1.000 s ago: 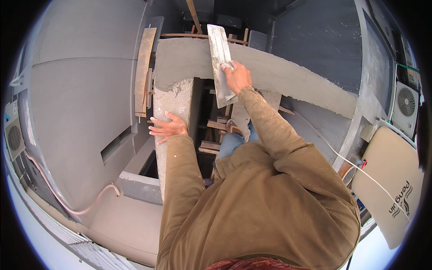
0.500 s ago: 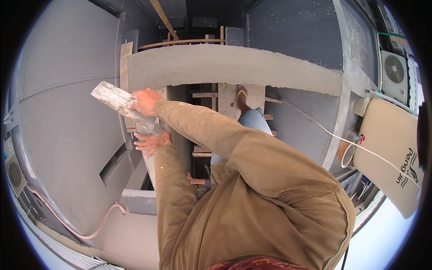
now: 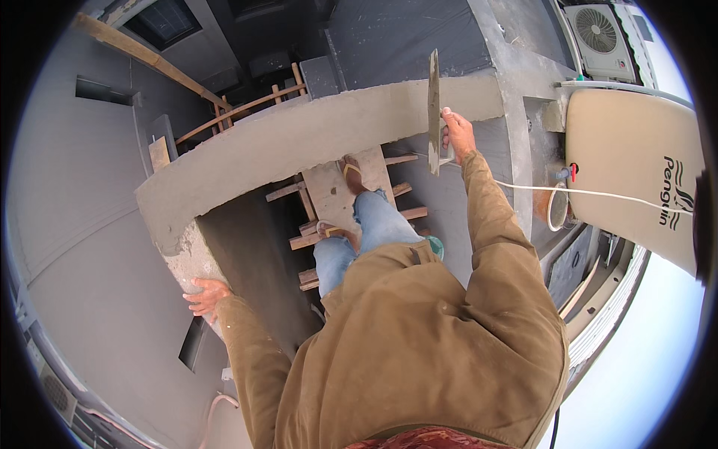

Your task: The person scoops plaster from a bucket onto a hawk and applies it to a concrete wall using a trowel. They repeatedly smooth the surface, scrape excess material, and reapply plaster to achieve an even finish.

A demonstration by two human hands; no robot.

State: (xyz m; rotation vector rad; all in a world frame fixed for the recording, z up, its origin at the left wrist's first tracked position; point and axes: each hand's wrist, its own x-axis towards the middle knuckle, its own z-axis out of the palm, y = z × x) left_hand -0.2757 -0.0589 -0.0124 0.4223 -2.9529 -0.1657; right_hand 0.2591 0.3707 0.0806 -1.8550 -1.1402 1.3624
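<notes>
My right hand is wrapped round the handle of a plastering trowel, held up on edge beside the right part of the ledge. The blade looks narrow from here and has grey smears. A smooth band of grey plaster covers the ledge top and bends round its left corner. My left hand lies with fingers spread on the rougher, paler concrete stretch of the left ledge, below where the plaster ends. Its palm is hidden.
My sandalled feet stand on a board over wooden crosspieces, with a deep gap beside it. At the right are a beige water tank, a bucket, a white cable and an air-conditioner unit. A timber pole slants far left.
My right hand has swung the trowel from the left ledge across to the right. My left hand stays on the left ledge. The view has turned, and another hand below is out of sight.
</notes>
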